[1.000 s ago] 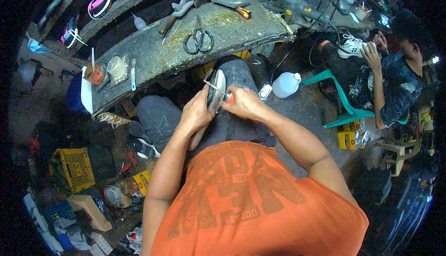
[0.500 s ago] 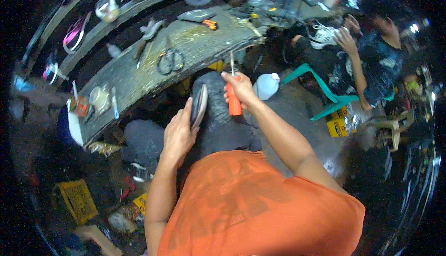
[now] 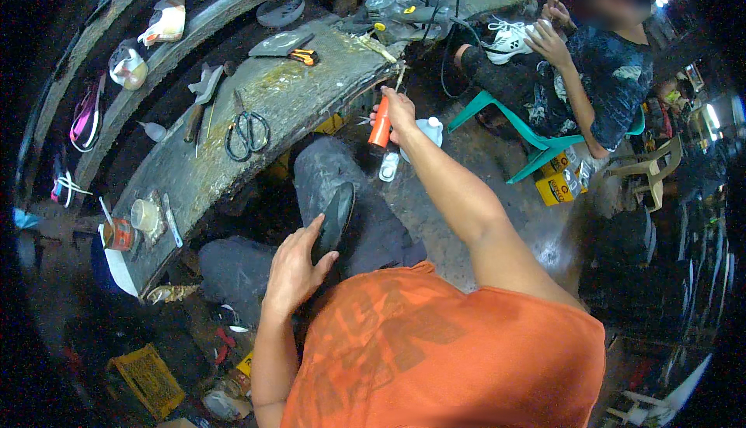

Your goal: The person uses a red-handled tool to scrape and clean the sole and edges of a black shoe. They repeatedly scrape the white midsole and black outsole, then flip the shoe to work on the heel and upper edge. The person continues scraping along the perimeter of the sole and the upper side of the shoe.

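Observation:
My left hand (image 3: 297, 263) grips a dark shoe (image 3: 336, 216) resting on my dark-trousered lap, fingers along its side. Stretched forward to the bench's front edge, my right hand (image 3: 395, 112) holds an orange-handled tool (image 3: 379, 126) with a thin pale shaft pointing up and away from me. A white jug (image 3: 432, 134) is partly hidden behind my right wrist. On the curved, stained bench (image 3: 198, 171) lie black-handled scissors (image 3: 250, 134) and, at the near left, a small cup (image 3: 144, 215).
Another person (image 3: 606, 86) sits at the right on a green stool (image 3: 536, 148), holding a white shoe (image 3: 509, 39). A beige chair (image 3: 653, 167) stands behind them. Shoes (image 3: 85, 121) line the upper shelves. A yellow crate (image 3: 148, 377) is at the lower left.
My right hand has lifted the tool away from the shoe and moved it forward to the bench edge. My left hand still holds the shoe. The view has shifted.

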Tool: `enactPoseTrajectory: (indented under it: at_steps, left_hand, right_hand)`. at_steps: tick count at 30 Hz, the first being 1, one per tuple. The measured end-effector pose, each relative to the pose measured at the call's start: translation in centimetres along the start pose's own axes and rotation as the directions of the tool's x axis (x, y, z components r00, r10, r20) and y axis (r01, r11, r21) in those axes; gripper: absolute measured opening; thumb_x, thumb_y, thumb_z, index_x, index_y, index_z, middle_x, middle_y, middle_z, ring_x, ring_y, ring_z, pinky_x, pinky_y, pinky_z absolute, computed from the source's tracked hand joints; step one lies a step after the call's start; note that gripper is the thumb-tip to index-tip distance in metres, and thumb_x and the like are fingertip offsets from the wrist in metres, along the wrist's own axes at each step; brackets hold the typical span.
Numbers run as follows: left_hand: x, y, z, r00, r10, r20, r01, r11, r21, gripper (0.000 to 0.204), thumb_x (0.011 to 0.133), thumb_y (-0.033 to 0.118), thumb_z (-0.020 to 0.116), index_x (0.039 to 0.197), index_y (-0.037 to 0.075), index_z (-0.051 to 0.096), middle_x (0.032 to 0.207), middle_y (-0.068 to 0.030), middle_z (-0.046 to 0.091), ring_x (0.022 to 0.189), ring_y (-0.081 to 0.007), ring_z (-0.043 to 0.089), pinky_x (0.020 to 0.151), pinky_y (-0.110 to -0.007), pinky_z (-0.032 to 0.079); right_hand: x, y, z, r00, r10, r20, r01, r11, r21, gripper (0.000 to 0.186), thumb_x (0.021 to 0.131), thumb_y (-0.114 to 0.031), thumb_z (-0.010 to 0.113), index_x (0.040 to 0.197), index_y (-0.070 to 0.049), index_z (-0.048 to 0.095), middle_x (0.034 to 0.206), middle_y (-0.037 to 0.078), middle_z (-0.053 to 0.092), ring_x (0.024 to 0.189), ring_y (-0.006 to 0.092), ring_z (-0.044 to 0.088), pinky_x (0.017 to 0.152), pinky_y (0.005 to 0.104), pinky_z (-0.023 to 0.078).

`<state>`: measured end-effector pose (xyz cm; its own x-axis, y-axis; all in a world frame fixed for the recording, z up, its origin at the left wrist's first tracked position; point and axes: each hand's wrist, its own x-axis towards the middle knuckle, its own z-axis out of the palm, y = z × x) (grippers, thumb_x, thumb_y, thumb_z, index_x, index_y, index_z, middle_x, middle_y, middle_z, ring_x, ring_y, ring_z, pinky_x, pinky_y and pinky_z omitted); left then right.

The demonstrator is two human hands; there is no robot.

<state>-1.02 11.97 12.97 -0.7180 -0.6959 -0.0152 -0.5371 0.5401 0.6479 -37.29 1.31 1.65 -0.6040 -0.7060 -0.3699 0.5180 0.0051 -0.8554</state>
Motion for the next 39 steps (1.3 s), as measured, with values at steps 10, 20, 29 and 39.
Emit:
enactPoseTrajectory:
  at_steps: [10, 20, 29, 39]
  left_hand:
    - [0.3, 0.0, 0.0, 0.999, -0.045, 0.024, 0.047, 0.997, -0.057, 0.067, 0.082, 0.017, 0.081, 0.142, 0.001, 0.055, 0.116, -0.0229, 0.067, 0.110, -0.0402, 0.062, 0.099, -0.045, 0.048]
    - [0.2, -0.4, 0.4, 1.000, 0.001, 0.005, -0.001, 0.999, -0.045, 0.063, 0.084, 0.021, 0.079, 0.139, 0.000, 0.057, 0.115, -0.0229, 0.067, 0.111, -0.0395, 0.063, 0.099, -0.045, 0.048]
    - [0.7, 0.0, 0.6, 1.000, 0.019, 0.019, -0.018, 0.998, -0.057, 0.060, 0.085, 0.019, 0.079, 0.137, -0.002, 0.058, 0.114, -0.0235, 0.067, 0.108, -0.0404, 0.063, 0.097, -0.045, 0.049]
    - [0.6, 0.1, 0.5, 1.000, 0.020, 0.019, -0.019, 0.999, -0.046, 0.058, 0.085, 0.019, 0.078, 0.136, -0.002, 0.059, 0.119, -0.0249, 0.067, 0.113, -0.0406, 0.062, 0.100, -0.045, 0.048]
  right_hand:
    - [4.0, -1.0, 1.4, 0.994, -0.096, -0.057, 0.094, 0.995, -0.036, 0.042, 0.098, -0.040, 0.065, 0.112, -0.009, 0.041, 0.078, 0.012, 0.058, 0.056, 0.0252, 0.062, 0.047, 0.0427, 0.055]
    - [4.6, 0.1, 1.6, 0.996, -0.079, -0.047, 0.079, 0.997, 0.008, 0.038, 0.100, -0.037, 0.062, 0.116, -0.013, 0.038, 0.078, 0.012, 0.056, 0.055, 0.0258, 0.059, 0.048, 0.0431, 0.054]
    - [3.8, 0.3, 1.6, 0.998, -0.055, -0.017, 0.056, 0.998, 0.020, 0.032, 0.099, -0.033, 0.061, 0.112, -0.015, 0.038, 0.075, 0.011, 0.055, 0.053, 0.0247, 0.058, 0.046, 0.0417, 0.053]
    - [2.9, 1.1, 1.8, 0.997, -0.076, 0.009, 0.076, 0.996, 0.044, 0.034, 0.097, -0.032, 0.063, 0.117, -0.014, 0.042, 0.073, 0.010, 0.057, 0.051, 0.0242, 0.058, 0.045, 0.0420, 0.054]
